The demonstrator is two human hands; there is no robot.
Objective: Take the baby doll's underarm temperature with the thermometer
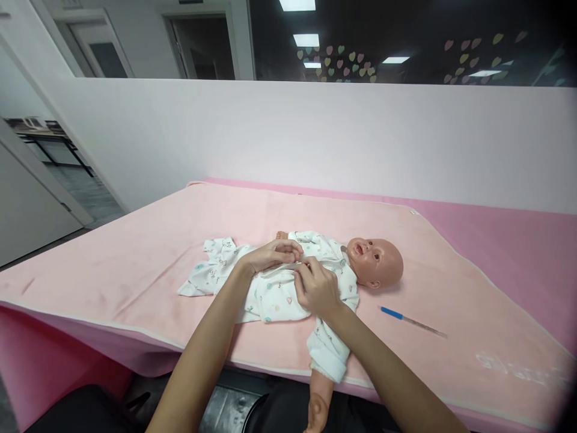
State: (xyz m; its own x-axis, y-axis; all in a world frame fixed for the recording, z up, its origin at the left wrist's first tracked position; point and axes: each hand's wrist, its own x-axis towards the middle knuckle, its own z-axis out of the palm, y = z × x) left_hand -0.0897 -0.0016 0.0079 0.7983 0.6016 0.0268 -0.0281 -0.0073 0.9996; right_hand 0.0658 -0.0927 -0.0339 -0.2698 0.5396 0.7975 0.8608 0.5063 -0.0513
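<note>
Pink blanket (135, 264) bears doll (376, 261); left hand (270, 255), right hand (315, 287) both pinching romper (274, 294) front.

Pink-covered table (135, 264), baby doll (374, 261), perhaps a thermometer (412, 322)

Pink blanket (135, 258) spread over a darker pink table (509, 234), against a white partition wall (315, 132). One thin clear stick with a blue end (412, 321), lying flat on the blanket. Dark window (406, 42) above the wall with pastel heart stickers (342, 63); open doorway (198, 45) at upper left.
</note>
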